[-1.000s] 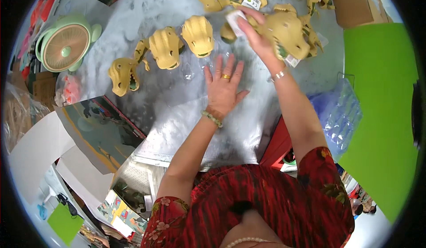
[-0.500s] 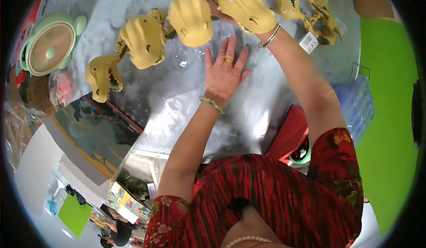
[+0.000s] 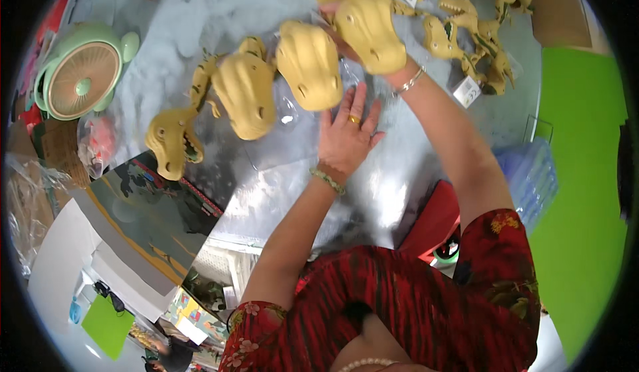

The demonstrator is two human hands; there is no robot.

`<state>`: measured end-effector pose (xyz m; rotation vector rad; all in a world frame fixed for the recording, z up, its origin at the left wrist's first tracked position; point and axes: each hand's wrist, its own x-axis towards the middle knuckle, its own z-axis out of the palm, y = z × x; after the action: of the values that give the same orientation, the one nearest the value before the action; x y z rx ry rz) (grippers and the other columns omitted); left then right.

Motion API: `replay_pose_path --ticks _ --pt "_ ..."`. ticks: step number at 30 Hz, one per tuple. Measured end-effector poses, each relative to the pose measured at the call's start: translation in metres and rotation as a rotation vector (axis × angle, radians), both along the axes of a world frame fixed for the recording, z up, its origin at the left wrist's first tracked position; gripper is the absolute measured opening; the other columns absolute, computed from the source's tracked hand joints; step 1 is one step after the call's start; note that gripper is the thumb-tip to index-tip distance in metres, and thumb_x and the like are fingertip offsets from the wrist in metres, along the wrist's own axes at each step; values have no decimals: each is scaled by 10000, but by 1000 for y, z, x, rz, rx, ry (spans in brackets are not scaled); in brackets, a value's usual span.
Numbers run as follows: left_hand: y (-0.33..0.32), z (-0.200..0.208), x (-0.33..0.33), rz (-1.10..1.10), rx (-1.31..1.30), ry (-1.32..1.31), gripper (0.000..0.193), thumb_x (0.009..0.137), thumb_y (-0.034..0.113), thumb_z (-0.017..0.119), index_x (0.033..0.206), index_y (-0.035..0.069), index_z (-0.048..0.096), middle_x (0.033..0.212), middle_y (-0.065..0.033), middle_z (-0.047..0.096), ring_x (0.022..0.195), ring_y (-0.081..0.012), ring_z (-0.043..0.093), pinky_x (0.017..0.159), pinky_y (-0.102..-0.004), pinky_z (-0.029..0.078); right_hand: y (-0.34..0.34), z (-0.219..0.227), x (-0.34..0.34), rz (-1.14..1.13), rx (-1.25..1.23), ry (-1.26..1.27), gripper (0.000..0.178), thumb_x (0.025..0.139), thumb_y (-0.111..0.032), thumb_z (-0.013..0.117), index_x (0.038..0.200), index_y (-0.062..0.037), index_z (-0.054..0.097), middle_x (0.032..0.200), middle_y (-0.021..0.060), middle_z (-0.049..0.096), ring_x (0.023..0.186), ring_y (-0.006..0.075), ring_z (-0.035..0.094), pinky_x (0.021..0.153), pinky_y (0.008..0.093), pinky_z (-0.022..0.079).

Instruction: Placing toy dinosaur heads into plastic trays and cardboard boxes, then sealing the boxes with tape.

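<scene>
— Yellow toy dinosaur [image 3: 373,32]: where is it sitting?
— At the right end of a row of four similar heads [image 3: 243,99], covering much of the right hand [image 3: 347,47]. How far those fingers are closing, I cannot tell.
— Left hand [image 3: 347,142]?
— Lying open on the grey table [image 3: 406,159], fingers spread, gripping nothing.
— Obstructions?
— A neighbouring dinosaur [image 3: 309,65] is crowding the left fingertips; contact unclear. More dinosaurs [image 3: 439,39] are cluttering the upper right. A green fan [image 3: 82,87] is standing far left.
</scene>
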<state>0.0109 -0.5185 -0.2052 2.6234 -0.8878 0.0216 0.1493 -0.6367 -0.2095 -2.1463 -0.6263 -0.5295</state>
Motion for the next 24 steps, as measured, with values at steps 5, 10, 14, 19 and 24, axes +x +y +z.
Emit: replay_pose_path --ticks 5,10,14,19,24 --pt "3 1 -2 18 -5 33 501 690 392 544 1116 143 459 1312 -117 231 1132 -240 337 897 -452 247 9 17 -24 38 270 434 378 694 -112 607 1046 -55 482 960 82 508 803 232 502 717 289 398" --pt "2 3 -3 19 -11 29 508 686 408 543 1124 166 456 1313 -102 232 1167 -225 282 919 -459 225 -5 66 -40 230 699 963 612 675 -45 611 1225 -64 343 1179 82 412 1000 176 441 859 276 352" --pt "4 3 -2 21 -14 59 505 690 408 539 1127 168 454 1314 -102 227 1165 -227 284 926 -466 214 -44 63 -11 184 -49 600 591 667 -23 602 1207 -74 367 1149 89 447 947 159 487 802 268 402" --pt "-3 2 9 30 -25 22 507 692 398 542 1125 154 443 1318 -112 213 1163 -236 289 919 -503 202 -37 26 33 -333 -616 212 348 659 -23 547 995 -93 492 985 114 541 736 241 579 570 346 471" --pt "-8 2 13 32 -45 34 519 688 390 550 1127 138 436 1315 -122 215 1170 -250 278 915 -522 197 -71 9 33 -464 -872 463 143 695 -89 504 836 -72 506 927 113 547 704 281 583 545 387 468"
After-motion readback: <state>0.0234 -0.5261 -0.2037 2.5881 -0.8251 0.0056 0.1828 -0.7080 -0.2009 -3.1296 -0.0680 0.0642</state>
